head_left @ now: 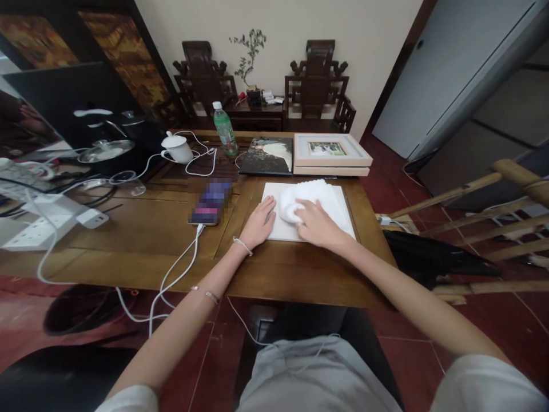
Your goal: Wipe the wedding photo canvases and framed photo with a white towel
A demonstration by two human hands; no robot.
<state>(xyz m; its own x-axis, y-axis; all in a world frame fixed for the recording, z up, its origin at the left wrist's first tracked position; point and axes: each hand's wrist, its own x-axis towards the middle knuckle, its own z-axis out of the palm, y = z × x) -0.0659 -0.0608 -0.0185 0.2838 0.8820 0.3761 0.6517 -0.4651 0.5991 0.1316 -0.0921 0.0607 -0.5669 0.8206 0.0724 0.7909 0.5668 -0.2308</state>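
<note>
A white rectangular board (281, 230) lies flat on the wooden table in front of me. My left hand (259, 222) rests at its left edge, fingers stretched out and holding nothing. On top of the board is a white cloth (319, 197), partly bunched up and partly spread towards the right. My right hand (315, 222) presses down on the bunched part, with its fingers closed around the cloth. Much of the board is hidden under the cloth and my right hand.
Behind the board are stacked framed pictures (332, 166), a dark photo panel (266, 156) and a green-labelled bottle (225, 129). To the left lie a charging phone (211, 200), a lidded white cup (177, 149), a power strip (43, 224) and loose cables. A bamboo rack (476, 229) stands right.
</note>
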